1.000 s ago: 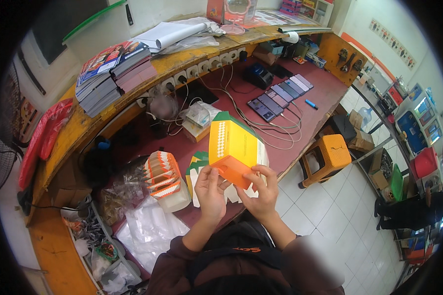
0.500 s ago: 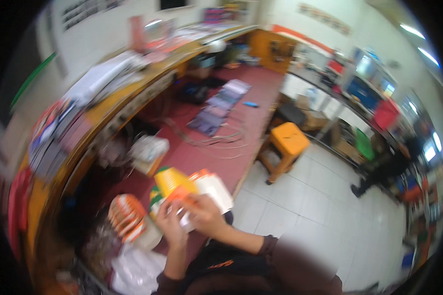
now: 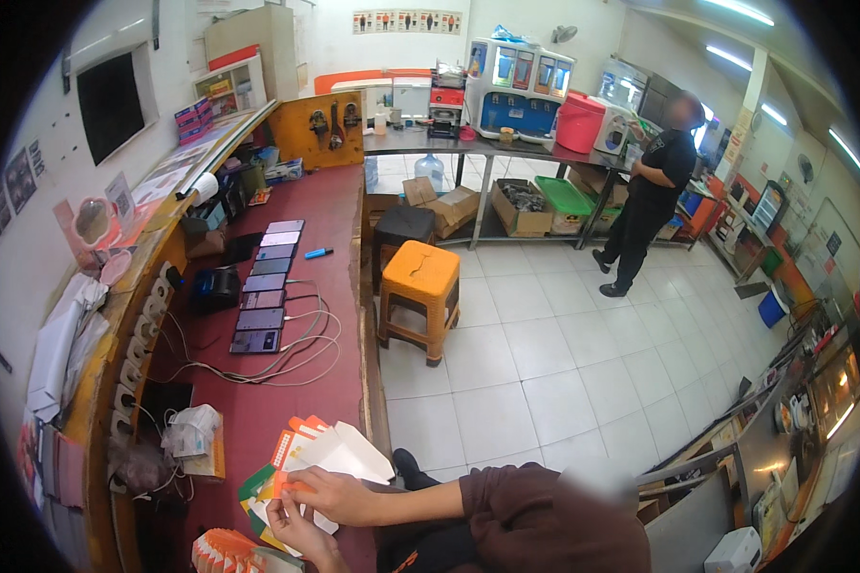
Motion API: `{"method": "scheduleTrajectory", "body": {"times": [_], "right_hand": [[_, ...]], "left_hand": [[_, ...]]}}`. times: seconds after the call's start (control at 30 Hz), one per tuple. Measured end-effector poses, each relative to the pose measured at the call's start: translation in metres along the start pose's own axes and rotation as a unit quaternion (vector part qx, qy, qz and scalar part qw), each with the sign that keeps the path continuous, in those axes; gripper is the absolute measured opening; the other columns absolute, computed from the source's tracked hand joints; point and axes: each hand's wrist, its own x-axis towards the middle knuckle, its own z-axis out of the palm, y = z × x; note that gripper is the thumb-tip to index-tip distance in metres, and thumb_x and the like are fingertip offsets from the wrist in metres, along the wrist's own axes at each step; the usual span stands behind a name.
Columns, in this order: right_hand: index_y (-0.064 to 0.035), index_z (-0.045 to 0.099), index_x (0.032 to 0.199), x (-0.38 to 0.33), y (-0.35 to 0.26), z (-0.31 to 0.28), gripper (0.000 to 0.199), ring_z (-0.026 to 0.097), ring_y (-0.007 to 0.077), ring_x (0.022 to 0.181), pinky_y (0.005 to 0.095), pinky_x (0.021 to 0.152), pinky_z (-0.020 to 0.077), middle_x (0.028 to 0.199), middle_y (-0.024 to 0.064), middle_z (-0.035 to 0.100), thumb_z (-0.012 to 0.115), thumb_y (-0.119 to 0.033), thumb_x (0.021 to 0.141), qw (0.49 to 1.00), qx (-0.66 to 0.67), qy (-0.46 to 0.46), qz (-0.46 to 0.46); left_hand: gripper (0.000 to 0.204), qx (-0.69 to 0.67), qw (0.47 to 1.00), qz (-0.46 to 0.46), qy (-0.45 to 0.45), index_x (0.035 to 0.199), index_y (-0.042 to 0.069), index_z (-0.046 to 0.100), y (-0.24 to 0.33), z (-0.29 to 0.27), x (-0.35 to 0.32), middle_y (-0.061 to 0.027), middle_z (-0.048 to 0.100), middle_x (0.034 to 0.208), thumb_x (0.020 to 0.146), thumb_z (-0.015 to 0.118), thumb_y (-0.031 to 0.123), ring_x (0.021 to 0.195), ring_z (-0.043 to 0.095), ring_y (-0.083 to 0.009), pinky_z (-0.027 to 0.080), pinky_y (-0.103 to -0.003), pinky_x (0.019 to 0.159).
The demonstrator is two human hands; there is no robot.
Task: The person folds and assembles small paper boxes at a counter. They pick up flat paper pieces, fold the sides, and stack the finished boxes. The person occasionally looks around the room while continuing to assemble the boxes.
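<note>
Since a second ago my view swings up; both hands, right hand [image 3: 339, 497] and left hand [image 3: 291, 527], pinch the half-folded carton [image 3: 330, 454], stack [image 3: 229, 552] waiting.

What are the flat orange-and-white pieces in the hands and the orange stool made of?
Folded cartons under the right hand and left hand: likely thin printed cardboard, matte white inside, with sharp creases. Orange stool: probably moulded plastic, its seat an even colour with a slight sheen.

left hand [image 3: 291, 530] partly under right hand [image 3: 339, 497], folded paper stack [image 3: 229, 554] cut by lower edge
</note>
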Motion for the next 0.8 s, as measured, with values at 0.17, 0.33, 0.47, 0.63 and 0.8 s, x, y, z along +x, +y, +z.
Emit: {"method": "scheduleTrajectory", "body": {"times": [0.17,0.33,0.47,0.63,0.8], "right_hand": [[-0.0071,0.055,0.104,-0.001,0.005,-0.004,0.024,0.052,0.0298,0.106,0.0381,0.078,0.0499,0.120,0.0145,0.048,0.052,-0.008,0.080,0.995,-0.058,0.009,-0.079],[-0.0065,0.056,0.102,-0.002,0.004,-0.006,0.020,0.057,0.0272,0.097,0.0360,0.076,0.0500,0.110,0.0105,0.051,0.056,-0.007,0.081,0.995,0.097,-0.013,0.026],[-0.0041,0.057,0.097,0.000,-0.006,-0.023,0.016,0.060,0.0252,0.091,0.0341,0.076,0.0498,0.104,0.0084,0.053,0.057,-0.003,0.081,0.966,0.258,0.005,0.037],[-0.0037,0.059,0.098,0.003,-0.029,-0.048,0.016,0.061,0.0239,0.089,0.0321,0.074,0.0508,0.104,0.0084,0.054,0.055,0.000,0.082,0.953,0.301,-0.021,-0.025],[-0.0023,0.059,0.099,-0.006,-0.048,-0.055,0.018,0.062,0.0246,0.089,0.0321,0.073,0.0520,0.106,0.0088,0.053,0.055,0.000,0.082,0.962,0.271,-0.022,-0.029]], "left_hand": [[0.014,-0.069,0.996,-0.057,0.014,0.097,0.005,0.051,0.002,0.002,0.000,-0.0066,0.057,0.100,0.091,0.056,0.017,0.088,0.059,-0.0138,0.051,-0.028,0.072],[0.027,-0.149,0.986,-0.071,0.025,0.112,0.001,0.046,0.003,-0.005,-0.011,-0.0095,0.057,0.101,0.091,0.055,0.015,0.091,0.060,-0.0165,0.055,-0.027,0.067],[0.028,-0.048,0.996,0.031,-0.070,0.112,-0.002,0.047,0.001,-0.018,-0.014,-0.0111,0.057,0.104,0.091,0.054,0.015,0.091,0.060,-0.0170,0.054,-0.027,0.069],[0.029,0.041,0.976,0.184,-0.106,0.110,-0.005,0.051,0.002,-0.036,-0.011,-0.0114,0.058,0.105,0.091,0.055,0.016,0.091,0.061,-0.0169,0.051,-0.028,0.074],[0.032,0.087,0.957,0.249,-0.121,0.111,-0.006,0.051,0.016,-0.045,-0.021,-0.0124,0.060,0.101,0.091,0.056,0.019,0.090,0.061,-0.0181,0.049,-0.029,0.079]]}}
